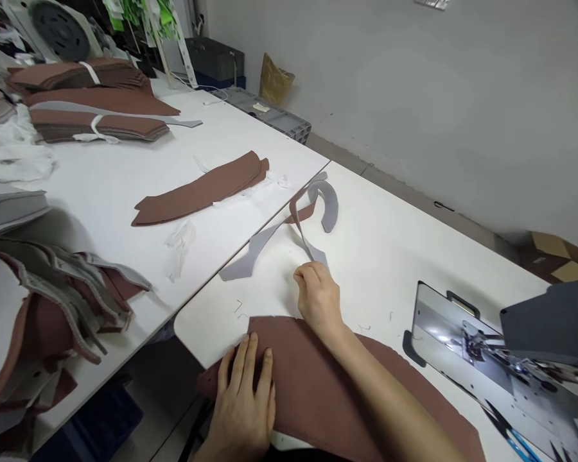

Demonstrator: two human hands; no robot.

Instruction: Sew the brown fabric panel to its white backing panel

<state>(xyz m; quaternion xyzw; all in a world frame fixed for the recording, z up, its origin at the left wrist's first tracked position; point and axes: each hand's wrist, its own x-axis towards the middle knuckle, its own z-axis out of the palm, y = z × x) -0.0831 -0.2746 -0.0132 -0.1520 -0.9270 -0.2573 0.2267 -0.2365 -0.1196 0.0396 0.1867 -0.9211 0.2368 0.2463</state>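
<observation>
My left hand (245,398) lies flat, fingers stretched out, on the near left end of a large brown fabric piece (337,398) at the table's front edge. My right hand (318,298) reaches across that piece and pinches the near end of a long grey strip (313,212). The strip is lifted off the white table (390,256) and curls back in a loop towards the far side, with brown showing on its underside. Its other end lies flat along the gap between the two tables.
A sewing machine (510,359) stands at the right, with blue-handled scissors (515,443) at its near side. On the left table lie a brown cut piece (202,189), tied brown bundles (91,125) and a heap of grey-brown pieces (52,301). A grey crate (270,115) sits by the wall.
</observation>
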